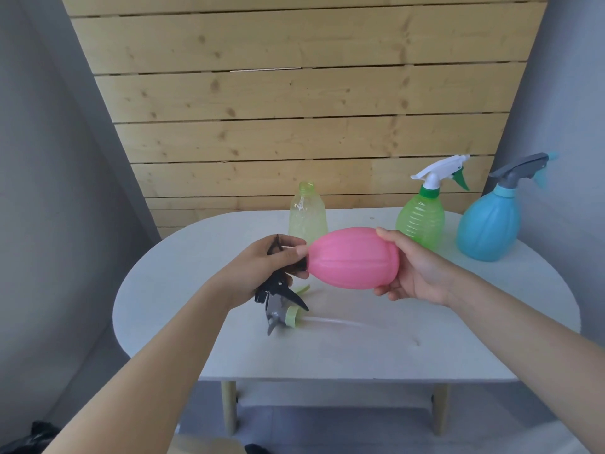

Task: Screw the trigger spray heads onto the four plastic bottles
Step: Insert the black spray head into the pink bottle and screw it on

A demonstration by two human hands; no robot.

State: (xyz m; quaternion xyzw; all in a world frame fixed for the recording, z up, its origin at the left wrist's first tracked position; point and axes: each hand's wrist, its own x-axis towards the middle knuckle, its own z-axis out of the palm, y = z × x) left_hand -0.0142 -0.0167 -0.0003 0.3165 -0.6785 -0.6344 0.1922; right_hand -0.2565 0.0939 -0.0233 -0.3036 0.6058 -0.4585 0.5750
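Observation:
I hold a pink ribbed bottle point(353, 257) sideways above the white table point(327, 348), its neck pointing left. My right hand point(415, 273) grips its base. My left hand point(268, 267) is curled round a black trigger spray head point(278, 290) at the bottle's neck; the joint is hidden by my fingers. A grey spray head with a pale green collar and clear tube point(281, 317) lies on the table below. An uncapped pale yellow-green bottle point(307, 213) stands behind. A green bottle with a white head point(422, 214) and a blue bottle with a grey head point(491, 221) stand at the right.
A wooden plank wall point(294, 93) rises behind the table, with grey walls either side. The table's front edge and pale wooden legs point(229, 407) show below. A dark object point(36, 437) lies on the floor at the bottom left.

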